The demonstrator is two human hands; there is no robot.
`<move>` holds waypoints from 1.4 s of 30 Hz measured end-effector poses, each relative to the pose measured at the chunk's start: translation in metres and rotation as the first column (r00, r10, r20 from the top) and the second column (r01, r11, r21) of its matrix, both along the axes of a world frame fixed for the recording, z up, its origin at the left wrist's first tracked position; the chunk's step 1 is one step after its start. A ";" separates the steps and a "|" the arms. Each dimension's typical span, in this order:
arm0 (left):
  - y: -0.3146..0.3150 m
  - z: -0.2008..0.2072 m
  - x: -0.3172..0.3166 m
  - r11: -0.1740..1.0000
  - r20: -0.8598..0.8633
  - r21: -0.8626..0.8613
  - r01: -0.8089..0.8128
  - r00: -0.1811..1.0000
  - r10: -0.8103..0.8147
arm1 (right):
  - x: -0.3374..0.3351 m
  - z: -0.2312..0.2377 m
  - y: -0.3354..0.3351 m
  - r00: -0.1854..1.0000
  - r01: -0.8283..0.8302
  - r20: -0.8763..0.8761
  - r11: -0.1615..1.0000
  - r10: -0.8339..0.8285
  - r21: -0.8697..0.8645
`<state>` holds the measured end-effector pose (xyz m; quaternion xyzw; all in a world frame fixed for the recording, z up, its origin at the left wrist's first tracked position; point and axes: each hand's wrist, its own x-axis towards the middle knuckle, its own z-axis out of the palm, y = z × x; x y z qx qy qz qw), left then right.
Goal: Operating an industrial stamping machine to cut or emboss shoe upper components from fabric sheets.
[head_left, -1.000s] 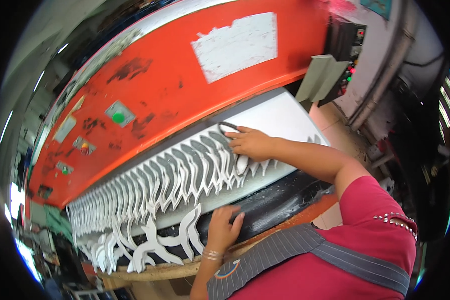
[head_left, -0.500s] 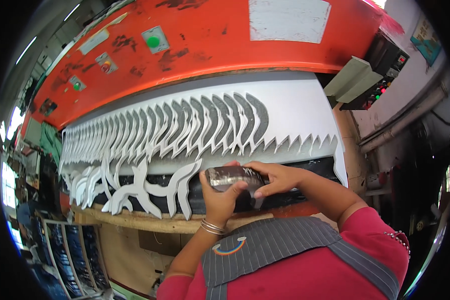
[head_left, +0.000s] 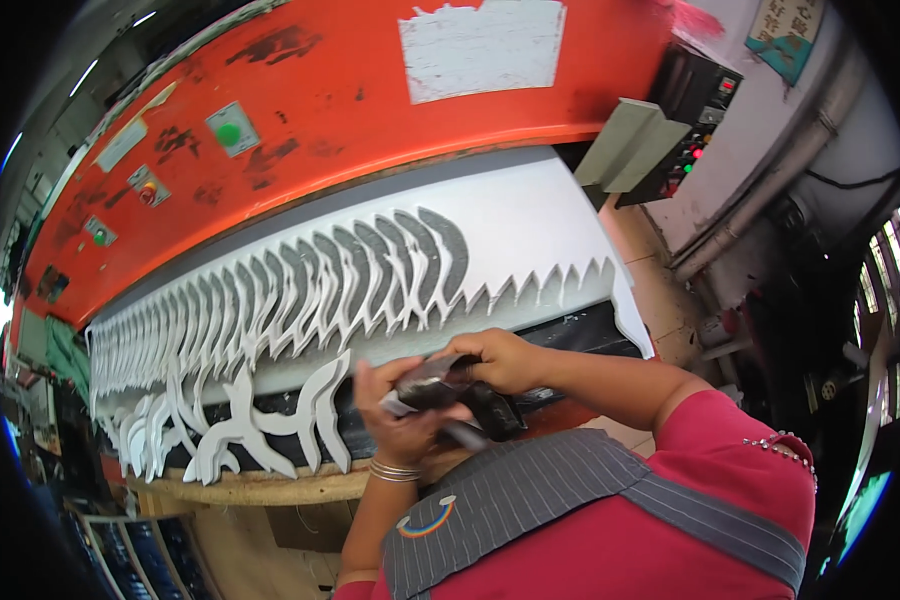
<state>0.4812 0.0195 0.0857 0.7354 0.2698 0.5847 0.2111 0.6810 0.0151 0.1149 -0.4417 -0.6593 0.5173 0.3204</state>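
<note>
Over the front edge of the work surface, both hands hold a dark, curved metal cutting die (head_left: 432, 388) with a worn, shiny wall. My left hand (head_left: 398, 425) grips its left side, fingers curled round it and smeared by motion. At the right end, my right hand (head_left: 505, 362) is closed on the die, thumb and fingers pinching its upper edge. Behind them lies a thick white foam sheet (head_left: 515, 200) with rows of curved cut-outs and a jagged near edge. Loose wavy white strips (head_left: 232, 445) lie left of my left hand.
A red press beam (head_left: 320, 110) with green and red buttons spans the back. At the right stands a dark control box (head_left: 695, 125) with lit lamps. A black surface (head_left: 590, 335) and a wooden front edge (head_left: 300, 490) lie nearest me. Pipes run along the right wall.
The view has swung right, so the press and sheet appear further left. The cutting die has been tilted and turned between my hands, and my left hand has shifted its hold.
</note>
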 end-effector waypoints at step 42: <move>0.107 -0.028 0.101 0.996 -0.602 -0.070 -0.052 0.799 -0.001 | 0.143 -0.043 0.099 0.893 0.176 0.362 0.948 -0.267 0.267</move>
